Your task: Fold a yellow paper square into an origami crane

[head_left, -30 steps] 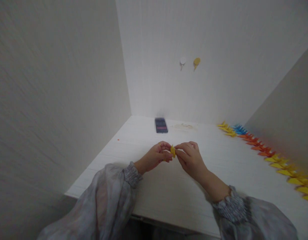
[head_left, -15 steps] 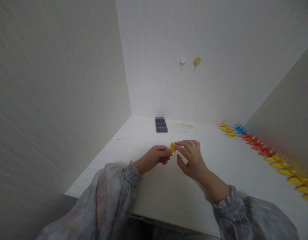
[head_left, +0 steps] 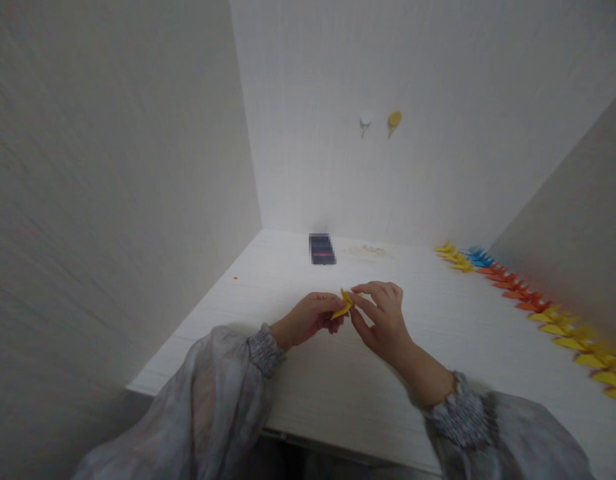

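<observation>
A small folded yellow paper piece [head_left: 345, 304] is held between both hands just above the white table [head_left: 308, 373]. My left hand [head_left: 315, 315], with a ring on one finger, pinches its left side with curled fingers. From the right, my right hand [head_left: 381, 315] pinches it between thumb and forefinger, the other fingers bent loosely. Both wrists come out of loose grey sleeves.
Several folded paper pieces, yellow [head_left: 452, 257], blue [head_left: 479, 257], orange [head_left: 518, 293] and yellow again [head_left: 588, 343], lie in a row along the right wall. A dark blurred object [head_left: 321, 249] sits near the back wall. Two small hooks [head_left: 380, 123] hang on that wall.
The right hand let go for a moment and now pinches the yellow piece again. The piece has opened out a little into a flatter, winged shape. Both hands stayed in place.
</observation>
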The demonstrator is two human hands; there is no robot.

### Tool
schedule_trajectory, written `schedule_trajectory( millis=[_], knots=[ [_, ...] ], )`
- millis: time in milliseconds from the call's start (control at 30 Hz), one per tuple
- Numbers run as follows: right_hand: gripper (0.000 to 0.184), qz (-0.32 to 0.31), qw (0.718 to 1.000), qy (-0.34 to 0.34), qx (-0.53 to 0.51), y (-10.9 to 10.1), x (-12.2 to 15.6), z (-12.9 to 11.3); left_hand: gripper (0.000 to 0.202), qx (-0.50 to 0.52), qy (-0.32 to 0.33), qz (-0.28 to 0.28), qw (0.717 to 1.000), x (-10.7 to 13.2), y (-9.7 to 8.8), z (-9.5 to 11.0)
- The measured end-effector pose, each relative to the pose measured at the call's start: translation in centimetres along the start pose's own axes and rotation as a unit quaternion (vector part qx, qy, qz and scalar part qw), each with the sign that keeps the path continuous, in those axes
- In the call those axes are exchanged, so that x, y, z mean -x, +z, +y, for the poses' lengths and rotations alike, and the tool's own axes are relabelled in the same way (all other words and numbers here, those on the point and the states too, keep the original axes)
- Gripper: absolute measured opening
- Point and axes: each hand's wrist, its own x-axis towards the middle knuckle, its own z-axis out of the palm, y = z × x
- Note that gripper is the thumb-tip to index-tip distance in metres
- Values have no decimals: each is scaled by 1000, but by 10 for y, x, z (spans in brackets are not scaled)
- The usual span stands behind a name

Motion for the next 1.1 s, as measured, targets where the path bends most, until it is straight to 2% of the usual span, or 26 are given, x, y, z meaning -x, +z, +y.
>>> schedule_trajectory(
  millis=[100,367,533,1100],
  knots=[
    [27,7,1000,-6,2,0,0,-1,23,3,4,0,1000,1,2,2],
    [8,36,999,23,-5,1,-3,-7,23,6,25,-2,1000,1,0,-2],
    [7,32,999,21,-13,1,-4,-8,22,11,42,-13,999,0,-5,-6],
    [9,88,994,55,-17,4,-3,-4,30,-5,57,21,998,-2,-3,-5]
  ],
)
